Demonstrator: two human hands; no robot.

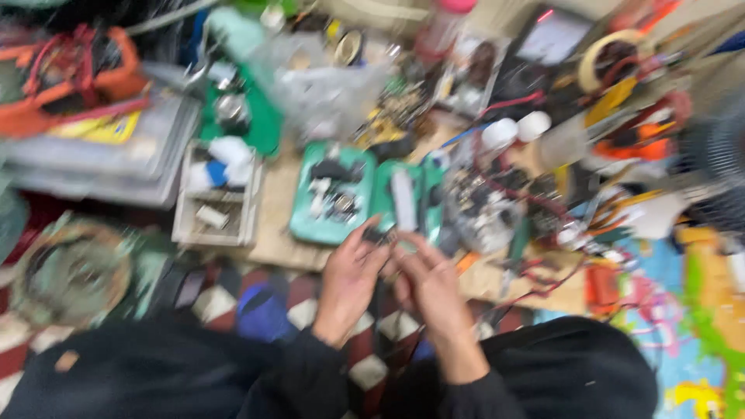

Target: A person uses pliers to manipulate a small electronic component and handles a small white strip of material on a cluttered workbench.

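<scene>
Sleeves: dark, both forearms rising from the bottom edge, angled inward.
Left hands entry [349, 275]: palm turned inward, fingers curled up, tips pinching a small dark part [378, 233].
Right hands entry [431, 283]: back to the camera, fingers bent toward the same part; whether it grips is blurred, cannot tell.
Part location: between both fingertips, held just in front of the green tray [330, 194].
Surface [275, 225]: wooden, crowded with wires and parts.
Floor: chequered red and white beneath the wrists.
</scene>
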